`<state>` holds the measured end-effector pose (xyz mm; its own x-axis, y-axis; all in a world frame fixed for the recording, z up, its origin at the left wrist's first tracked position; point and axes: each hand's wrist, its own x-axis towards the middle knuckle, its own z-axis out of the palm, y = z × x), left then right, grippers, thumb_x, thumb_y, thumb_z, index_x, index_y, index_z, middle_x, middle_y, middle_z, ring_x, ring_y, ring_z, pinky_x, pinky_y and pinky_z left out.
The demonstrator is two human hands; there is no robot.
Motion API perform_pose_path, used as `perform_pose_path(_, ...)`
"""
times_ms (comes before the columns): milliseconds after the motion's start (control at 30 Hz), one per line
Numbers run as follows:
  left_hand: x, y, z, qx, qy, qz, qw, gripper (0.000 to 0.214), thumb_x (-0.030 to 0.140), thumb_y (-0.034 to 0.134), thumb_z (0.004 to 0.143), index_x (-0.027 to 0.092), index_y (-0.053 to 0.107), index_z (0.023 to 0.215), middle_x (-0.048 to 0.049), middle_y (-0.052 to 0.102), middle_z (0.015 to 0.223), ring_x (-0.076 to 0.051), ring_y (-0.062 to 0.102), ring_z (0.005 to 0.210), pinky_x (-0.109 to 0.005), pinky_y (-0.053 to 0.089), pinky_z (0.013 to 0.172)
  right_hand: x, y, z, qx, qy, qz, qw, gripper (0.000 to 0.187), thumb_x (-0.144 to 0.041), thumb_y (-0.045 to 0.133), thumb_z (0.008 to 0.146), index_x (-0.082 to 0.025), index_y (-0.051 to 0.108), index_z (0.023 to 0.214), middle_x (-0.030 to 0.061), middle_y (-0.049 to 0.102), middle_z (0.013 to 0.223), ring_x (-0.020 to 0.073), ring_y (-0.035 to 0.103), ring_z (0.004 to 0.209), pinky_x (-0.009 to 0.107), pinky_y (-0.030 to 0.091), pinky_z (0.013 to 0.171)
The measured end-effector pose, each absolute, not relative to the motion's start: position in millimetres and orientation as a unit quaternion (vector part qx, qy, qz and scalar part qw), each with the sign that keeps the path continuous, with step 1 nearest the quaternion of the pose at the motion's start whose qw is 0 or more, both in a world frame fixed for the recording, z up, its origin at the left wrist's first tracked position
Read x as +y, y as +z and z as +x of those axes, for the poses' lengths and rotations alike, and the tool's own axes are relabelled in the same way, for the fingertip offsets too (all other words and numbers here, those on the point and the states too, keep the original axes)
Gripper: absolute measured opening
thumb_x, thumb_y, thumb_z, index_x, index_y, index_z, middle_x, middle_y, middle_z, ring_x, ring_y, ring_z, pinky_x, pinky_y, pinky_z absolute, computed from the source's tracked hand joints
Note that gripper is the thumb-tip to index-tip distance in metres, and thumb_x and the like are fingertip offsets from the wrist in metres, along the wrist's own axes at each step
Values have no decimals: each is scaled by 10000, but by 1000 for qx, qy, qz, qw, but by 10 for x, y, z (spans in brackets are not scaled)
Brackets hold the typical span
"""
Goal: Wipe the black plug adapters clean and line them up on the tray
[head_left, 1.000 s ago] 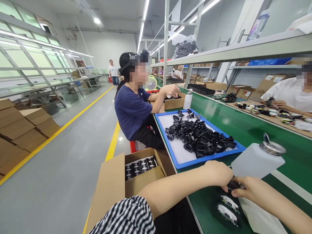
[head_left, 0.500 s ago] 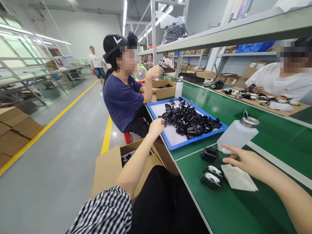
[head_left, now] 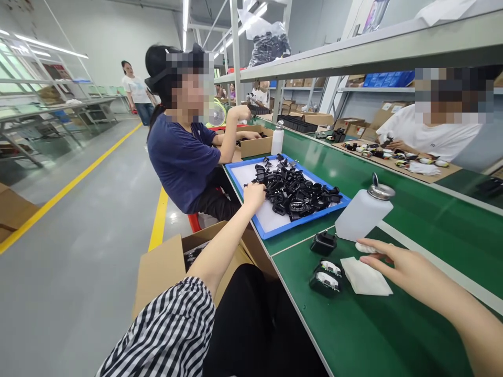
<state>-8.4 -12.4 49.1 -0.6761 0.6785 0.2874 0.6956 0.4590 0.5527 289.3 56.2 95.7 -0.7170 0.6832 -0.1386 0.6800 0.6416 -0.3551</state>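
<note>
My left hand point(head_left: 254, 196) reaches over the near left side of a blue-rimmed tray point(head_left: 288, 230) with a heap of black plastic parts point(head_left: 296, 188). Its fingers are closed, and a dark bit of a black plastic part shows at them. My right hand point(head_left: 393, 259) hovers above the green bench, a small white wad point(head_left: 364, 247) pinched at its fingers. Below it lies a folded white cloth point(head_left: 365, 277). To its left are a black plastic housing point(head_left: 324, 242) and two black pieces with white inserts point(head_left: 327, 277). Behind stands a white pump bottle point(head_left: 363, 213).
A co-worker in a blue shirt point(head_left: 184, 157) sits beyond the tray by a cardboard box point(head_left: 255, 148) and a second bottle point(head_left: 277, 140). An open carton point(head_left: 161, 269) stands beside my legs. Across the bench sits another person point(head_left: 428, 131). A shelf point(head_left: 353, 57) overhangs the bench.
The view has turned a little to the right. My left hand has closed at the tray's near edge of the heap; my right hand has drawn slightly away from the bottle.
</note>
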Motion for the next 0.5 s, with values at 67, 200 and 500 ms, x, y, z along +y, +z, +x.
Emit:
perform_pose_path(67, -183, 542, -21, -840, -363, -405, 2, 180, 150, 433, 726, 152, 561, 853, -73, 567, 890, -193, 462, 925, -316, 335, 817, 522, 977, 2900, -899, 204, -385, 41, 442, -462, 398, 645, -235, 540, 997, 56, 610, 802, 227, 546, 635, 311, 412, 501)
perform_pose_path(200, -344, 620, 424, -755, -475, -441, -98, 183, 199, 395, 753, 133, 525, 865, -19, 592, 762, -98, 543, 690, -217, 418, 660, 315, 1022, 2801, -843, 357, -368, 159, 452, -484, 448, 632, -216, 520, 990, 55, 596, 796, 189, 547, 634, 287, 420, 530)
perform_pose_path(500, -502, 553, 1255, -536, -580, -488, -370, 262, 171, 529, 620, 132, 530, 879, -7, 577, 779, -87, 524, 633, -212, 417, 624, 109, 804, 2576, -699, 562, -336, 286, 262, -335, 578, 560, -164, 504, 745, -54, 473, 499, 57, 408, 391, 213, 373, 435)
